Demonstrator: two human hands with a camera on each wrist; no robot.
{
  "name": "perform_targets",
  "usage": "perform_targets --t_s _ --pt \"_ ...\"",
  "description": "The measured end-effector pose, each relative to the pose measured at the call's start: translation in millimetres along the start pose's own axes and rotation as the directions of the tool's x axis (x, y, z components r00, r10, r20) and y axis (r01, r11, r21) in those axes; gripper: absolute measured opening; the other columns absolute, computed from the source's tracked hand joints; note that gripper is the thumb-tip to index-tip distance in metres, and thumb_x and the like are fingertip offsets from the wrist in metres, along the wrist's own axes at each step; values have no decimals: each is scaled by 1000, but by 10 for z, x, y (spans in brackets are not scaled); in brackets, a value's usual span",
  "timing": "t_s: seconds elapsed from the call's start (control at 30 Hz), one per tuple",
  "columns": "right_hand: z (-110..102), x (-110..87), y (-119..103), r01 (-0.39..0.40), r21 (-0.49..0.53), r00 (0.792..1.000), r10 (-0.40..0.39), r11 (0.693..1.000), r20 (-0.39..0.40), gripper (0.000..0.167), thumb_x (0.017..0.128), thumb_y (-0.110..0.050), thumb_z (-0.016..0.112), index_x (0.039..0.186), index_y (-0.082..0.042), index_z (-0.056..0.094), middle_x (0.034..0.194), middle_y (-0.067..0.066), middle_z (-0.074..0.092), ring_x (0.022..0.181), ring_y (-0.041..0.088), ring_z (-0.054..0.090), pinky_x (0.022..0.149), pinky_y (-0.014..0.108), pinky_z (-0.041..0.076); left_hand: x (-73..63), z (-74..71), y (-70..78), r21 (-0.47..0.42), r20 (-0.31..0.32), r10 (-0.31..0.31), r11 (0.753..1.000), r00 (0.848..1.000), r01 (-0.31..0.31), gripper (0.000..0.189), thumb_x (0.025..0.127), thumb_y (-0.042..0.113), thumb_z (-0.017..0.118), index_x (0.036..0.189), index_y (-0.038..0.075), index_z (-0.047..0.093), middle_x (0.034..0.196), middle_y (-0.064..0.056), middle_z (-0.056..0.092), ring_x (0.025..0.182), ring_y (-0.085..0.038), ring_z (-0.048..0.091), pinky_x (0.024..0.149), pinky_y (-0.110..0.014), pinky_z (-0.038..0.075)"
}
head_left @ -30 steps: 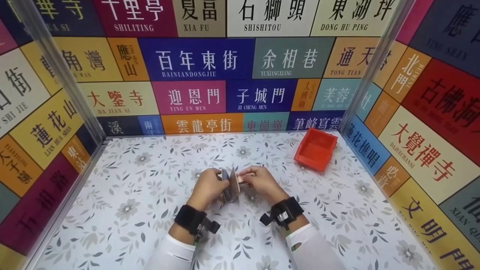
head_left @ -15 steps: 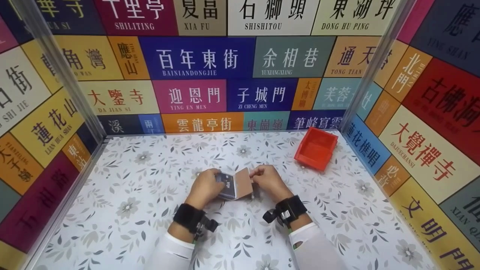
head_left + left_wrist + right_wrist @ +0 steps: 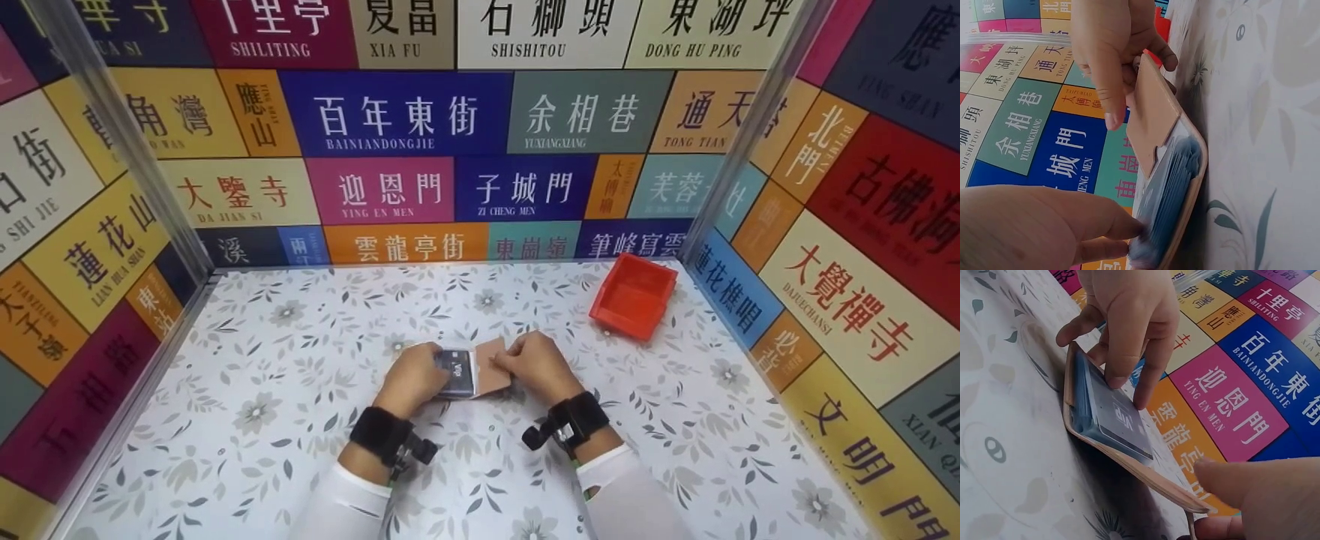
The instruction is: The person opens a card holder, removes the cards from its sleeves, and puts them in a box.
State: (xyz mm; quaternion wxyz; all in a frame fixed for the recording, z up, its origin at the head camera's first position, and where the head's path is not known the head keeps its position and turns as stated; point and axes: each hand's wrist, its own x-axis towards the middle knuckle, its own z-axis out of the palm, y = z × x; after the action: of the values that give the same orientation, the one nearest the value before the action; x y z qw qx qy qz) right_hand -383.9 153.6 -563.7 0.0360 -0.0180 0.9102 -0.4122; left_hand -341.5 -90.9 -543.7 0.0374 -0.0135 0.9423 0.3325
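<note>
A tan card holder [image 3: 491, 369] lies spread open just above the table between the two hands. Its clear plastic sleeves [image 3: 1169, 188] are stacked on the left side, and a dark card [image 3: 457, 371] marked "VIP" shows on top. The left hand [image 3: 411, 376] grips that side, thumb on the card and fingers at the cover's far edge, as the right wrist view shows. With thumb and fingers, the right hand [image 3: 541, 364] pinches the outer edge of the other cover, whose inside [image 3: 1151, 109] has a pocket.
A red plastic bin [image 3: 634, 296] stands at the back right of the table, near the corner. The floral tabletop [image 3: 300, 420] is closed in by sign-printed walls at the back and both sides.
The card holder has gone from nearly closed and upright to spread flat. The right hand has drawn its cover rightward and down, and the VIP card now faces up.
</note>
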Motion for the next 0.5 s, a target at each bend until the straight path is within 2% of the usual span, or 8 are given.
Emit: perform_targets --t_s 0.07,0.13,0.23,0.3,0.4,0.5 --pt "17 -19 -13 18 -68 1000 -19 998 -15 29 92 -34 95 84 -15 74 81 0 70 75 19 65 69 32 53 -5 12 5 27 -3 -5 1000 1000 5 56 92 14 80 146 1 72 144 -27 73 122 -40 74 111 -56 60" --pt "35 -29 -22 34 -152 998 -42 988 -48 32 88 -33 98 95 -12 74 92 4 72 87 24 68 78 40 56 -3 25 6 64 -17 1 998 1000 0 56 90 14 81 144 2 74 145 -29 70 121 -40 72 110 -57 60" --pt "69 -47 -43 57 -280 991 -88 958 -100 42 83 -33 100 110 -11 75 107 8 71 104 32 68 91 54 57 4 43 7 110 -43 49 993 998 -44 53 88 10 81 140 3 77 140 -26 67 118 -39 71 108 -56 60" --pt "95 -65 -60 90 -338 983 -138 937 -123 42 83 -28 99 112 -10 76 112 10 69 109 36 66 94 61 57 8 51 7 129 -49 102 987 994 -95 48 89 5 76 137 4 79 134 -21 68 116 -37 70 106 -54 60" --pt "145 -102 -93 192 -335 968 -234 922 -88 25 88 -12 90 110 -7 77 111 12 70 109 37 67 96 60 59 4 60 3 153 -27 175 974 984 -169 38 93 4 74 130 7 84 125 -13 71 113 -34 69 104 -52 59" --pt "199 -134 -122 301 -309 944 -327 902 -36 13 95 0 78 107 -4 78 107 14 74 103 36 71 96 54 61 -2 69 -3 177 3 223 959 975 -220 28 98 13 81 125 11 87 120 -9 72 108 -32 69 100 -52 60"
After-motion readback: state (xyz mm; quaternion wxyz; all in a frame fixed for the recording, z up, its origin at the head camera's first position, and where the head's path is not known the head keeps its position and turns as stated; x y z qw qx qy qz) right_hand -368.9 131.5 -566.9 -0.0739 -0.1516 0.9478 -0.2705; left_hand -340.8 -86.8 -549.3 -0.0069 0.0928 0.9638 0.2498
